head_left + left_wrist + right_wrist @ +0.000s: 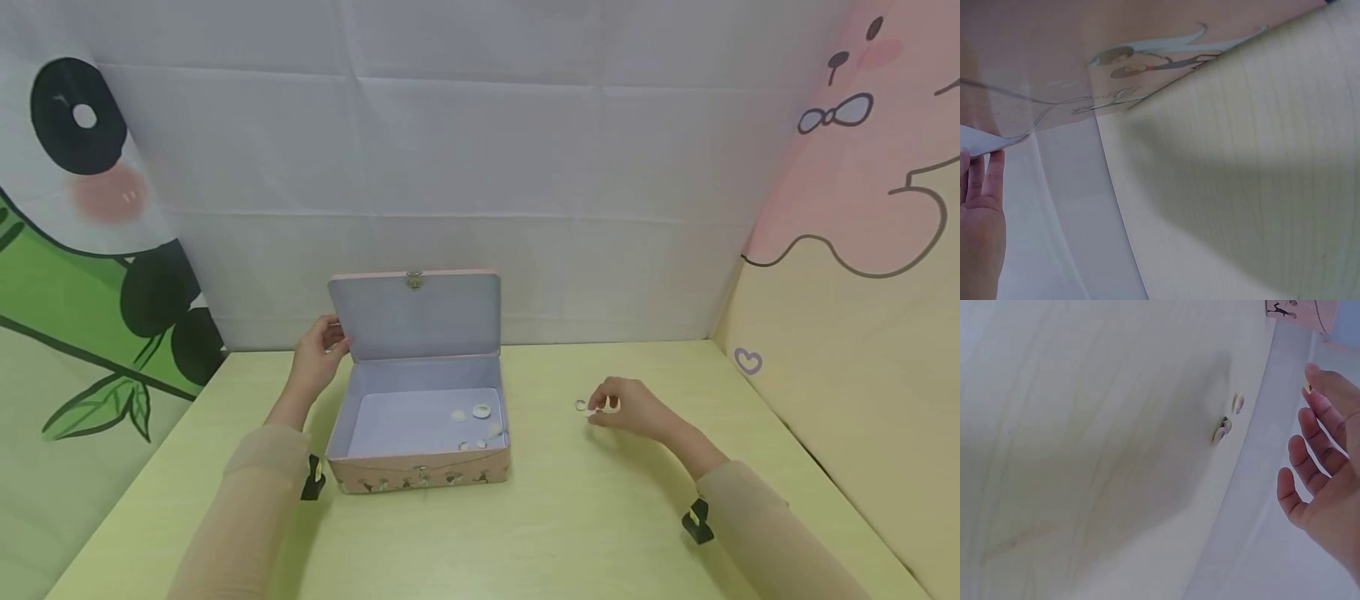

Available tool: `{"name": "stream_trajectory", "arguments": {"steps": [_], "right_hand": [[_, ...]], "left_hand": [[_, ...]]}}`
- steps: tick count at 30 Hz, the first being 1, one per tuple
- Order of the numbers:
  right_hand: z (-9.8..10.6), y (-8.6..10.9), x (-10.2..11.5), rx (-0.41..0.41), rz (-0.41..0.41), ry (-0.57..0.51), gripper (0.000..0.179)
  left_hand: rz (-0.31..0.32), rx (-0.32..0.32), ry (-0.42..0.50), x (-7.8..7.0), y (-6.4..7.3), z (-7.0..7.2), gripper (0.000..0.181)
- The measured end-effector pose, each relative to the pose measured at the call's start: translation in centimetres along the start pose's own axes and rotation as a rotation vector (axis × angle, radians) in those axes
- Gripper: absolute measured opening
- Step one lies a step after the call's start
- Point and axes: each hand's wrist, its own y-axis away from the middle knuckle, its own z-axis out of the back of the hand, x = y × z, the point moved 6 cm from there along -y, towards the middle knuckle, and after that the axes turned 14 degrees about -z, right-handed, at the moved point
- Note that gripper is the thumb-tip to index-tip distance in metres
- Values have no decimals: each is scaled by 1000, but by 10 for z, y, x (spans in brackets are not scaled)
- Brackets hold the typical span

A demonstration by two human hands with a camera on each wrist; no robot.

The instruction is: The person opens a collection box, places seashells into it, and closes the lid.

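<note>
Far left, pinching the side edge of the raised lid [420,321] in the left grip [318,354]. Probably thin, stiff metal; best taken by that rim or near the clasp [414,280]. Next, note the pink tin case [375,470], standing open on the desk [570,533] and holding small pale shells [482,411] toward the right of its floor. Farther right, find loose shells [1239,404] lying on the desk near the right grip [630,408]. Pinching one shell [1307,387] there between thumb and forefinger. Likely light, hard, somewhat slippery, perhaps brittle at thin margins; best taken across the widest part, with gentle fingertip pressure.
</note>
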Motion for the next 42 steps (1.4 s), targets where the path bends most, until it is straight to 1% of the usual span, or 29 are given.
{"name": "stream_trajectory", "arguments": {"steps": [3,8,11,15,20,25,31,36,42], "right_hand": [[4,-1,9,-3,9,6,13],[11,-3,23,-7,6,-2,12],[14,-5,32,-10,11,2,11],[18,-7,46,-23,28,4,11],[22,-9,63,-52,35,-7,12],[21,-13,80,-82,50,-31,12],[15,-20,96,-101,58,-68,14],[9,-24,108,-133,81,-87,15],[-5,-28,120,-137,99,-121,16]], "left_hand": [[7,4,-7,4,0,0,39],[18,12,-39,25,-1,0,40],[6,9,-43,31,-2,0,39],[-7,5,-40,33,-3,0,39],[0,0,-37,33,-4,-1,38],[5,-4,-40,33,-6,-2,38],[-2,-11,-25,34,-7,-2,38],[0,-13,-15,37,-6,-3,38],[8,-10,-11,40,-4,-4,39]]}}
